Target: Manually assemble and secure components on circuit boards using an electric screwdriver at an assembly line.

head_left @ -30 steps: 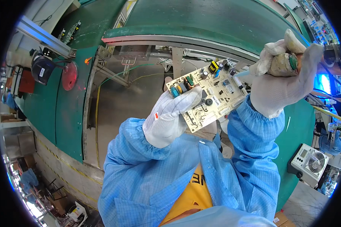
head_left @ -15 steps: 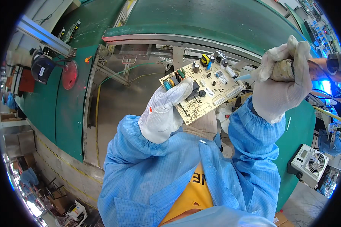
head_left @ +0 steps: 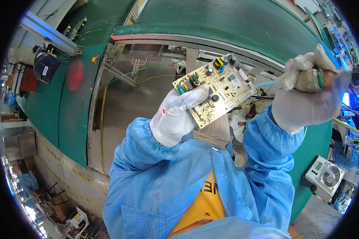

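Note:
My left hand (head_left: pixel 175 115), in a white dotted glove with a small red arrow mark, grips the left edge of a pale circuit board (head_left: pixel 223 93). The board is tilted and carries capacitors, coils, connectors and a round black buzzer. To its right, my raised right hand (head_left: pixel 303 99), also gloved, is closed round a thick tool with a tan, wrapped grip (head_left: pixel 308 81). An orange-brown section and a green band show beside that grip. A pale blue tip (head_left: pixel 264 84) points from this hand toward the board's right edge. The tool's exact kind is unclear.
A green-topped bench with a metal edge (head_left: pixel 187 39) runs along the far side. At left stand another green table (head_left: pixel 44 107), a black device (head_left: pixel 46 67) and a round red disc (head_left: pixel 74 75). A white fan unit (head_left: pixel 325 177) sits at lower right.
The board and my left hand appear slightly further right. My right hand has shifted right and a little lower, with part of it blurred. The red disc is now more blurred.

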The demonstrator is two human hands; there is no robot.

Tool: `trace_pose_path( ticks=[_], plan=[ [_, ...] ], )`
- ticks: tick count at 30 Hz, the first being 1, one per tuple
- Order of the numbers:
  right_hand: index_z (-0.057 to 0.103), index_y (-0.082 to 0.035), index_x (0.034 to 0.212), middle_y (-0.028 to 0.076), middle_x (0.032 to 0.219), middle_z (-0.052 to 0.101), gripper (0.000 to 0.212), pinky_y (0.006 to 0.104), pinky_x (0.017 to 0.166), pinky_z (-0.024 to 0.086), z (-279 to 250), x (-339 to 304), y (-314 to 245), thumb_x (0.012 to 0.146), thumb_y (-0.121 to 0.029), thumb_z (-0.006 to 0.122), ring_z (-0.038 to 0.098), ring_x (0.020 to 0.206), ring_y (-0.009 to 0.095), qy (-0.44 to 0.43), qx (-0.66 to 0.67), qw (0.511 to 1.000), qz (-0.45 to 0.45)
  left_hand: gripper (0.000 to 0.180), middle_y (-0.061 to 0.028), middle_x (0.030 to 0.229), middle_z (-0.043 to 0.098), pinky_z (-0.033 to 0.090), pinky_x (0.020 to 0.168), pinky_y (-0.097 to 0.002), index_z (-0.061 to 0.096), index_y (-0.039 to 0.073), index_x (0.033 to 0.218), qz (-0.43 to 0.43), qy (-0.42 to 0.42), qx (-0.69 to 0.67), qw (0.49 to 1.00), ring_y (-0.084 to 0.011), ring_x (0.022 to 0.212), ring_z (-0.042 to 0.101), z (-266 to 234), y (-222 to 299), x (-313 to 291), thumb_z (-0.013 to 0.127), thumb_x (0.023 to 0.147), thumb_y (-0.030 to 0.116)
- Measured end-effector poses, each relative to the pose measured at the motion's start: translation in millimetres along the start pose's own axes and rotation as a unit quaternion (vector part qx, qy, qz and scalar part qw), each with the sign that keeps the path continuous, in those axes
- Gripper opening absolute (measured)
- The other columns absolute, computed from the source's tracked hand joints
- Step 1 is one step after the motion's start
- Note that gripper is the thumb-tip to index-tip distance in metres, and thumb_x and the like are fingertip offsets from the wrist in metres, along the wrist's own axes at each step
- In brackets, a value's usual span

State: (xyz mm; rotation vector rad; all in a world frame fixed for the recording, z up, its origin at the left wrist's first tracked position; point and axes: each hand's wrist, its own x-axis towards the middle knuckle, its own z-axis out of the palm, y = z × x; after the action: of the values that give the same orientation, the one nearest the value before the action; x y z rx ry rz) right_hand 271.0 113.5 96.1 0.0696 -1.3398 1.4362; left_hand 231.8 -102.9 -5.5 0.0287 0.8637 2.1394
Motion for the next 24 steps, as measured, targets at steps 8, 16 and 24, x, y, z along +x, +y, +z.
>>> trace_pose_path(
  ticks=[8, 16, 24],
  plan=[
    [0.054, 0.006, 0.116, 0.022, 0.097, 0.061, 0.067, 0.0324, 0.046, 0.051, -37, 14, 4, 0.086, -0.054, 0.056, 0.063, 0.073, 0.028, -0.26, 0.269, 0.915, 0.153, 0.042, -0.0142, 0.118, 0.062, 0.05, 0.092, -0.0301, 0.051, -0.005, 0.124, 0.029, -0.034, -0.003, 0.999, -0.0201, 0.105, 0.062, -20, 21, 18, 0.062, 0.087, 0.011],
    [0.052, -0.001, 0.109, 0.004, 0.098, 0.044, 0.043, 0.0269, 0.067, 0.041, -75, 11, -19, 0.083, -0.032, 0.068, 0.045, 0.079, 0.016, -0.044, 0.226, 0.939, 0.255, 0.031, -0.0125, 0.107, 0.067, 0.051, 0.083, -0.0273, 0.059, -0.006, 0.116, 0.29, 0.072, 0.186, 0.936, -0.0163, 0.092, 0.065, -85, 138, 72, 0.056, 0.089, 0.01],
    [0.059, -0.007, 0.11, 0.002, 0.071, 0.058, 0.035, 0.0249, 0.037, 0.044, -126, 22, 14, 0.096, -0.038, 0.051, 0.053, 0.046, 0.015, 0.047, 0.048, 0.908, 0.413, 0.035, -0.0104, 0.094, 0.068, 0.05, 0.077, -0.0379, 0.061, 0.018, 0.11, 0.455, 0.495, 0.555, 0.491, -0.028, 0.088, 0.065, -218, 287, 128, 0.07, 0.076, 0.021]
  ],
)
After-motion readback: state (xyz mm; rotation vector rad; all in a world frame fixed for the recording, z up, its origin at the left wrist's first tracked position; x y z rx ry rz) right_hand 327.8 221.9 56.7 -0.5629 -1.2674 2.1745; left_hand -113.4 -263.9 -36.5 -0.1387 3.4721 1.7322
